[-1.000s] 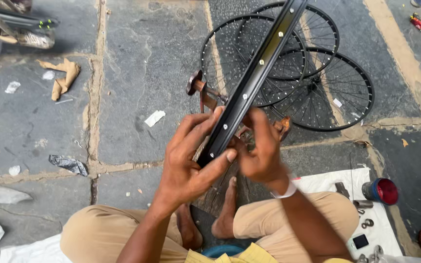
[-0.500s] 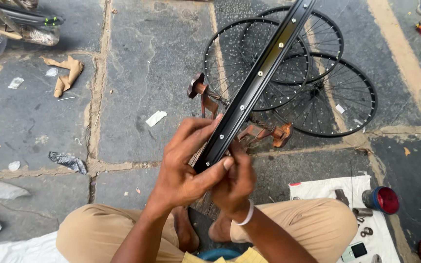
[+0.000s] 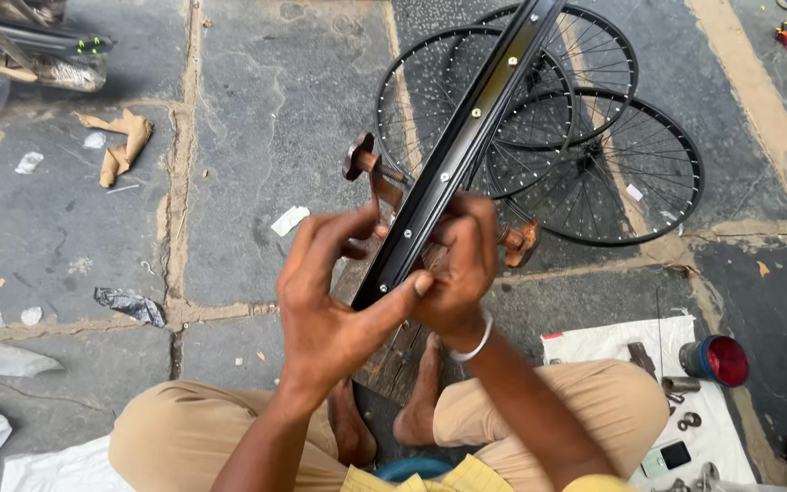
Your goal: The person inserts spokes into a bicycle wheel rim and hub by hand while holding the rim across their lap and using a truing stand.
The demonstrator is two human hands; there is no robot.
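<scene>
Seated on the stone floor, the person steadies a black wheel rim (image 3: pixel 466 146) edge-up over the knees, left hand (image 3: pixel 330 301) clasping its near end while the right hand (image 3: pixel 457 269) pinches at a spoke hole, spoked wheels (image 3: pixel 585 137) lying beyond.

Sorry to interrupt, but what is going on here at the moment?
A person sits on the stone ground holding a bare black wheel rim edge-on with both hands. The left hand grips its near end, and the right hand works at its inner side. Three spoked wheels lie flat just beyond.
</scene>
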